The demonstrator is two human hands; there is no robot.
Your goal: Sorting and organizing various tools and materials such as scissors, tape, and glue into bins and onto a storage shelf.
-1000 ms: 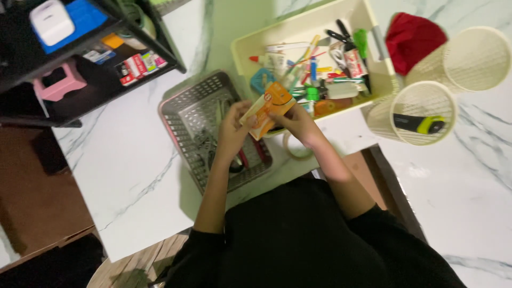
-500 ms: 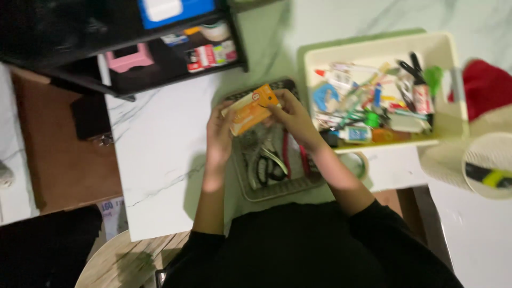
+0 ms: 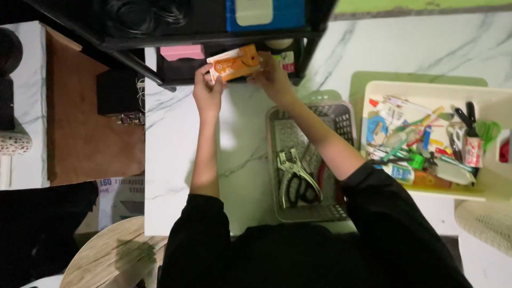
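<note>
Both my hands hold a flat orange and white packet [image 3: 233, 63] out in front of me, at the mouth of a black shelf unit [image 3: 176, 32]. My left hand [image 3: 207, 89] grips its left end and my right hand [image 3: 273, 77] grips its right end. The packet is level with the shelf's lower compartment, next to a pink box [image 3: 182, 52]. Below my right forearm sits a grey mesh basket [image 3: 341, 118] holding a metal hole punch [image 3: 296, 169] and scissors.
A cream tray [image 3: 426, 88] full of pens, glue bottles, scissors and other stationery stands at the right on the white marble table [image 3: 176, 160]. A white mesh cup [image 3: 486, 221] is at the lower right. A brown board [image 3: 85, 133] and a round wooden stool [image 3: 114, 256] lie left.
My hands carried the orange packet from above the grey basket forward and left to the black shelf. My view shifted left, so the cream tray slid to the right edge.
</note>
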